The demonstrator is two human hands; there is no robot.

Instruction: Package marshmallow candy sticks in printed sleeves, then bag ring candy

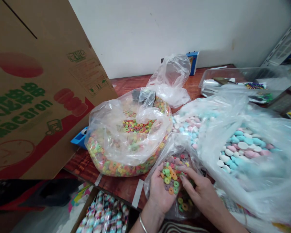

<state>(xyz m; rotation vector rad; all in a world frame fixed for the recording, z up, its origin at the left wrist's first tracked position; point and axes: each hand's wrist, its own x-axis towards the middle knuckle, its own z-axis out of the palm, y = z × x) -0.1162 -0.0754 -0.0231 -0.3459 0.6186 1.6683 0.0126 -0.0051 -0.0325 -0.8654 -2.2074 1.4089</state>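
Low in the middle of the head view, my left hand (157, 192) is cupped palm up around a heap of small ring-shaped candies (171, 176) in green, yellow, orange and purple. My right hand (201, 187) reaches over the heap from the right, thumb and fingers stretched out and a little apart, fingertips at its edge. Both hands are over a small clear plastic bag (157, 165) with more rings in it. Behind lies a large clear bag of ring candies (128, 168). At right, an open bag (215, 129) holds pink, blue and white oval pieces (247, 145).
A tall cardboard box (46, 97) stands at left. Below the table's (116, 184) front edge is a box of beaded strands (106, 213). Crumpled plastic (172, 77) and a blue-framed object (194, 61) sit near the wall. A clear tray (244, 74) of small items is at back right.
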